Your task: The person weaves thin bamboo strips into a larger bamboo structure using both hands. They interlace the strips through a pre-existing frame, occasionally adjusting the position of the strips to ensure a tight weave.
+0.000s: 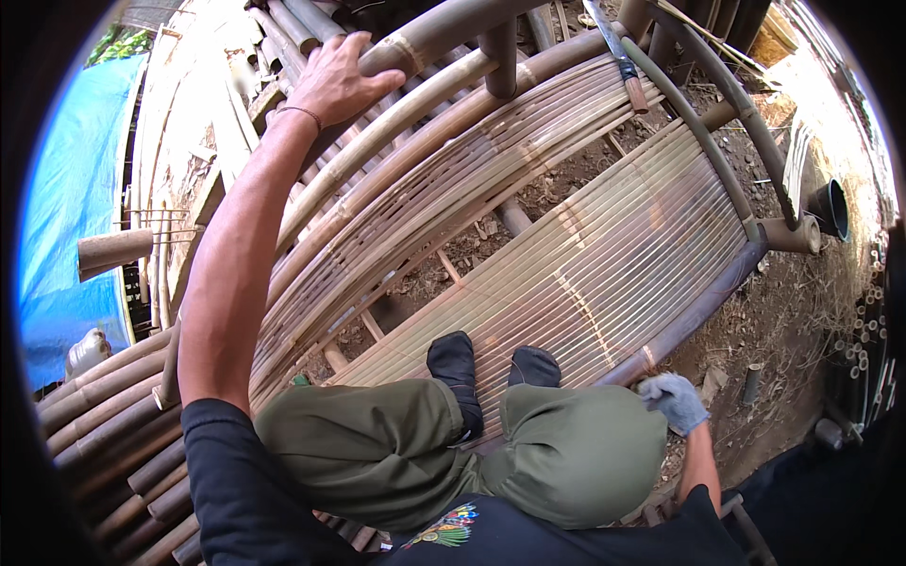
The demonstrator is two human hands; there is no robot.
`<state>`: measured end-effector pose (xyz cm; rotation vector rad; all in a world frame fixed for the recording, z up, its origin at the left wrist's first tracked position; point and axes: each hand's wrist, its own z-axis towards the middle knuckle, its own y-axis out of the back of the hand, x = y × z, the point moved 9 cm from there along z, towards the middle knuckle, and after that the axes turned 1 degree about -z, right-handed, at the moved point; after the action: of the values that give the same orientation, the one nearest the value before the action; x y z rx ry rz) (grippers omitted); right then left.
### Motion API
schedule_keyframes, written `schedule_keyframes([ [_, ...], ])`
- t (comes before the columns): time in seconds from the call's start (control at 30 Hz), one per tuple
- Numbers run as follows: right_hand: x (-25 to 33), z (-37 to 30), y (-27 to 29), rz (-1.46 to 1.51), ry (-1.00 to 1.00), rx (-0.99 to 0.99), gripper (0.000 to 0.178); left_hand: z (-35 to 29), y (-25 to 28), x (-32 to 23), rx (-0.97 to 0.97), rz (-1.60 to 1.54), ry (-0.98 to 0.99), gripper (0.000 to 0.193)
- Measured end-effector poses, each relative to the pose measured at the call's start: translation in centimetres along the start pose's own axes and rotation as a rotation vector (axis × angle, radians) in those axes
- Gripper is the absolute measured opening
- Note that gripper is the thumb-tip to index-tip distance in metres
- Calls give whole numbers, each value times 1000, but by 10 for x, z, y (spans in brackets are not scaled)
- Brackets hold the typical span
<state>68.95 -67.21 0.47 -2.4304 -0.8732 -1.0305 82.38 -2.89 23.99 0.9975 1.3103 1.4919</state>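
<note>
My bare left hand [332, 80] is wrapped over the thick brown top rail [425, 40] of a bamboo bench, thumb and fingers on either side. My right hand [674, 402], in a grey glove, is beside my knee, close to the dark front pole [694, 311] of the bench. Its fingers are curled, and whatever lies inside them is hidden. The seat [566, 264] is made of narrow bamboo slats, and my dark-socked feet [451, 363] rest on it. More slats [453, 193] line the backrest, with a gap between them and the seat.
A long-bladed knife [630, 80] with a wooden handle lies at the backrest's far end. Stacked bamboo poles [123, 424] are at the left, near a blue tarp [80, 208]. A curved bamboo armrest [746, 104] and dark bucket [830, 209] stand at the right.
</note>
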Motion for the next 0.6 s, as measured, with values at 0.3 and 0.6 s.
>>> schedule_keyframes([
  [0.3,45,-68,170,-1200,-769,-635,72,24,-46,29,340,-170,54,84],
  [0.6,263,128,79,-1559,427,-794,33,8,-34,9,281,-218,94,73],
])
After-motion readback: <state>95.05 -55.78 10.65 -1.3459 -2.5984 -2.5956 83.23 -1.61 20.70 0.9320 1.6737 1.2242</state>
